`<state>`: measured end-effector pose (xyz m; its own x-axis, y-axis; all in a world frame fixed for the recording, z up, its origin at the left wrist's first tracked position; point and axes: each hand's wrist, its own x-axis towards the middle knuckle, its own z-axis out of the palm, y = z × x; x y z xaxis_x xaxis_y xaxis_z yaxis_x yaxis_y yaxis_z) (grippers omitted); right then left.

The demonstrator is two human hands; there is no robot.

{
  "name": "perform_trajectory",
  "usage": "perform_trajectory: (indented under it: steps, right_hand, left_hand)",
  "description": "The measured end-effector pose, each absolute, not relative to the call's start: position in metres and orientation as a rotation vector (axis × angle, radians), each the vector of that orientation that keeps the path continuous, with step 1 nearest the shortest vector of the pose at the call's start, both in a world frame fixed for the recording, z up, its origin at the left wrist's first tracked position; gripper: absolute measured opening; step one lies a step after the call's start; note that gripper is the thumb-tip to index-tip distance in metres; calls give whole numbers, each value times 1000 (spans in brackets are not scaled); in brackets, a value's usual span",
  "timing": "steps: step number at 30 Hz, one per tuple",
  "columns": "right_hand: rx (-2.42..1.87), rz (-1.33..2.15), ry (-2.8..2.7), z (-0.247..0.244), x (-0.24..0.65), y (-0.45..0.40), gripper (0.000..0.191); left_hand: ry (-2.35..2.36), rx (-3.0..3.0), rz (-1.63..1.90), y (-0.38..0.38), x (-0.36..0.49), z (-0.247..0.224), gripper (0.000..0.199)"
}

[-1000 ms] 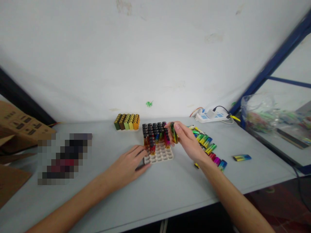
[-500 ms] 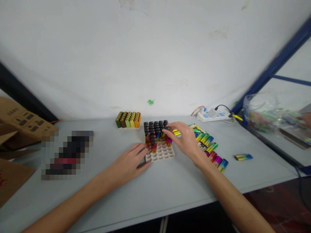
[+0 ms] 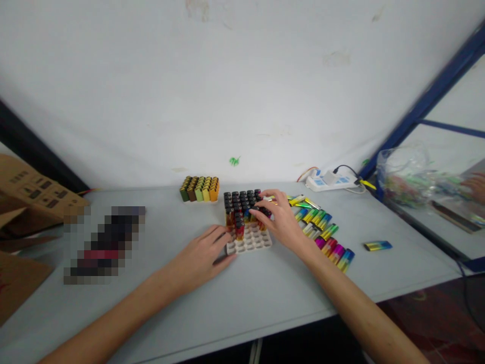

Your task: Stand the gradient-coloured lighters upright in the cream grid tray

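Note:
A pale tray [image 3: 253, 246] with round-edged slots stands at the middle of the table, its back part filled with upright black-topped lighters [image 3: 241, 200]. At its left front edge rests my left hand [image 3: 212, 247], fingers apart, fingertips against the tray and holding nothing. My right hand [image 3: 282, 220] is over the tray's right side, thumb and fingers closed around a black-topped lighter [image 3: 256, 209] among the standing ones. To the right of this hand, loose shiny coloured lighter sleeves or bodies [image 3: 322, 220] lie in rows; one more [image 3: 378, 245] lies apart.
A second tray of green, brown and orange pieces [image 3: 199, 189] stands at the back. A power strip [image 3: 331, 181] lies back right, cardboard boxes [image 3: 34, 189] at left, and a blurred dark item [image 3: 109, 242] nearer. A person's hand [image 3: 475, 187] shows far right beside plastic bags [image 3: 405, 167].
My right hand has moved slightly left and down onto the standing lighters; the yellow shiny piece seen by its fingers no longer shows there. My left hand has stayed at the tray.

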<state>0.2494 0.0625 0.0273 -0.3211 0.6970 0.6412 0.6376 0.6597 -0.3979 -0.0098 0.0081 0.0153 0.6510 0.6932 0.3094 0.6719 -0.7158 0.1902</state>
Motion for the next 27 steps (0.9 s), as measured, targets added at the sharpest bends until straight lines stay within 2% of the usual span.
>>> perform_trajectory:
  steps: [4,9,15,18,27]
  right_hand:
    - [-1082,33,-2015,29,248,59,20]
    - [-1107,64,-1966,39,258,64,42]
    - [-1484,-36,-2022,41,347,101,27]
    - [-1742,56,-2123,33,387,113,18]
    - [-1704,340,-2222,25,393,114,13]
  left_hand:
    - [1168,2797,531,8,-9,17,18]
    - [1161,2786,528,8,-10,16,22]
    - [1147,2786,564,9,-12,15,22]
    - [1145,2784,584,10,-13,14,22]
    - [1142,2791,595,10,-13,15,22]
